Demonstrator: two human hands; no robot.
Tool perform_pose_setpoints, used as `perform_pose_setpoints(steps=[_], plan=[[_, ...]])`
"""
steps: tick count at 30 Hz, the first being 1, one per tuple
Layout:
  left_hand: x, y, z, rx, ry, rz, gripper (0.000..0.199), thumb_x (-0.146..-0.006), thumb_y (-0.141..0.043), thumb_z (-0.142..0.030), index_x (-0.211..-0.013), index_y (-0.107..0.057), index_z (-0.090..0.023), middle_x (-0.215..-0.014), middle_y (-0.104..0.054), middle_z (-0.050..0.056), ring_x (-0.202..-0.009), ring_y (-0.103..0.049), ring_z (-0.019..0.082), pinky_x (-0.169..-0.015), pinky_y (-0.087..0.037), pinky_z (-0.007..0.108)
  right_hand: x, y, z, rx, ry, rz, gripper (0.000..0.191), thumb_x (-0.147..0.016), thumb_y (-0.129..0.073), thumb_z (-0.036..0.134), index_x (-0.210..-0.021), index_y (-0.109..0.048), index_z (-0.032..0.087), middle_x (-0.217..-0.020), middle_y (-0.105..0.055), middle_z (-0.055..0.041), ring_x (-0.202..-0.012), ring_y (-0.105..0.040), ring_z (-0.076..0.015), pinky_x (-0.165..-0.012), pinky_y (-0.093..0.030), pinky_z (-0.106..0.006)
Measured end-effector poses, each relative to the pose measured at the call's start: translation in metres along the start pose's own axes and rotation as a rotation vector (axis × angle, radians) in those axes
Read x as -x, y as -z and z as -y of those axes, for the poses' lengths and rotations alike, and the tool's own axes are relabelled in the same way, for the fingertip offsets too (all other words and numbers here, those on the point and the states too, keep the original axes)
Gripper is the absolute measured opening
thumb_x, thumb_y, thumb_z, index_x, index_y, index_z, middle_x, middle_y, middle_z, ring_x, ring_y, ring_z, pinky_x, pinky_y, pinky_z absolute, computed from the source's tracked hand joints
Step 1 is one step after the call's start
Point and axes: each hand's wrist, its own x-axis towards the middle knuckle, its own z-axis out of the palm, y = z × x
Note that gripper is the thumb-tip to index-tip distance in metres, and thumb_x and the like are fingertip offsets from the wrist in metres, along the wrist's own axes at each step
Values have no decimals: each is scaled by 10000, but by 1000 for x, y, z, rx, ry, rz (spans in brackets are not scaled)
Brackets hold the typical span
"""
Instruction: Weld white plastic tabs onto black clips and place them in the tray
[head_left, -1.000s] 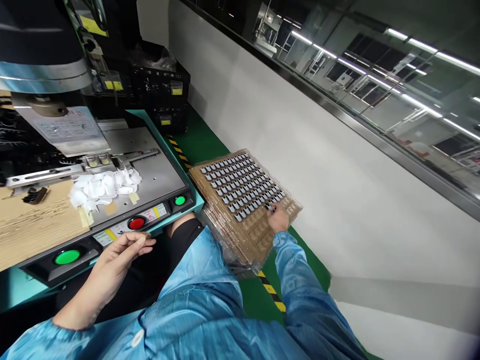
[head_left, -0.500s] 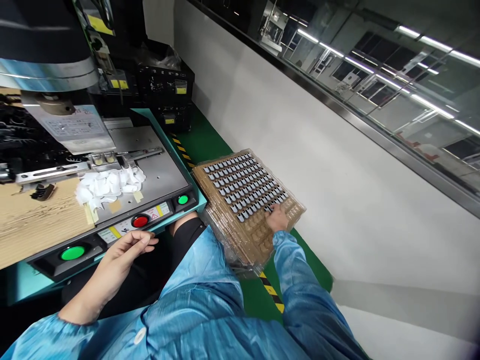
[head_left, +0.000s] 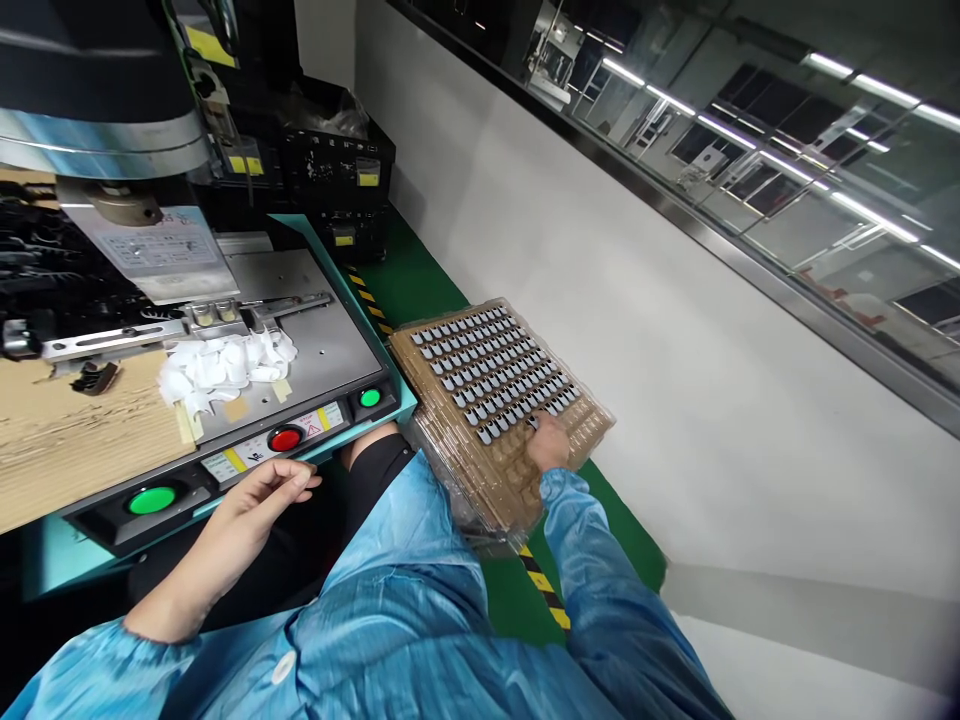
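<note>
My right hand is over the clear plastic tray, its fingers closed at a small grey-and-black part in the lowest row. Rows of the same parts fill the upper pockets of the tray, which lies on a thick stack of similar trays. In front of the machine's panel, my left hand hovers with thumb and fingertips pinched together. Whatever may be between those fingertips is too small to make out. Close to it are a red button and a green button.
On the machine's metal bed lies a heap of white pieces, below the press head. Corrugated cardboard covers the bed's left side. Black crates stand behind. A white wall runs along the right.
My right hand has shifted slightly left and toward me on the tray, and the grey-and-black part by its fingertips shows more clearly. My left hand keeps its pinch. The view has moved slightly.
</note>
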Motion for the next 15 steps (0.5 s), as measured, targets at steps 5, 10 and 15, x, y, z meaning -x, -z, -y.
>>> perform_pose_setpoints(steps=[5,10,15], plan=[[-4,-1,0,-33,-39,7,426,-866,-810,-626,-1005,-749,-227,-1063,-750,74,-1031,-702,258,-916,-575,372,4,1,2,-37,61,-39,431,-880,-602,206,-1296,-702,154,-1280,-715,-225,-1229,-646,-387,-1090,-494,-514],[-9,1,-13,-142,-218,6,346,-950,-735,-570,-981,-733,-226,-968,-724,52,-917,-677,218,-874,-549,369,-19,5,40,-136,160,-137,413,-910,-555,288,-1273,-697,150,-1217,-717,-192,-1167,-648,-360,-1081,-508,-532],[-24,19,-42,-470,-461,-204,238,-1018,-654,-477,-1025,-700,-243,-1011,-709,52,-910,-662,213,-845,-534,369,-46,31,171,-465,588,-91,355,-960,-562,289,-1276,-691,195,-1189,-701,-134,-993,-660,-282,-962,-561,-454]])
